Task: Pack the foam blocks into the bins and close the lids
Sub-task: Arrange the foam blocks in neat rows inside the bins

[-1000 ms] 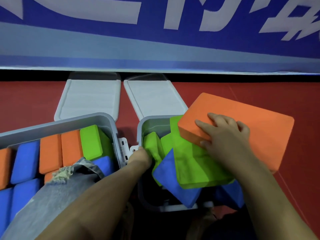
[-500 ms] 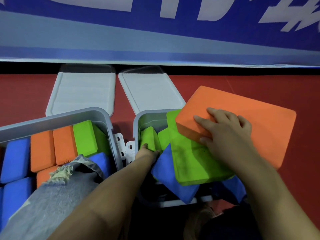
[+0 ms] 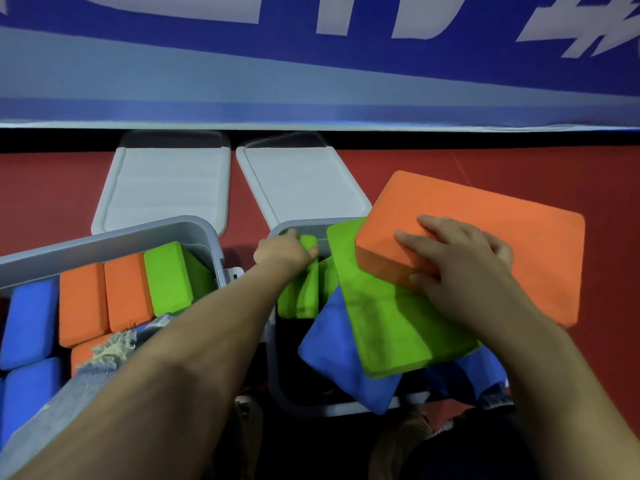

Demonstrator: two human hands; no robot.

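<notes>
Big orange foam block point(image 3: 502, 230) sits skewed over the right grey plastic bin point(image 3: 273, 358), half past its rim. Right hand point(image 3: 460, 268) clamps it, fingers spread on top. Left hand point(image 3: 284, 251) curls round an upright green foam block point(image 3: 304, 292). That loose pile could spill, or block the lid. Left hand's reached farther back than a second ago.

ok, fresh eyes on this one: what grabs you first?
The big orange block at right, gripped at its corner by the right hand and lying over a large green block that juts out of the right bin. The left hand grips an upright green block at that bin's far end. The left bin is packed with blue, orange and green blocks.
</notes>
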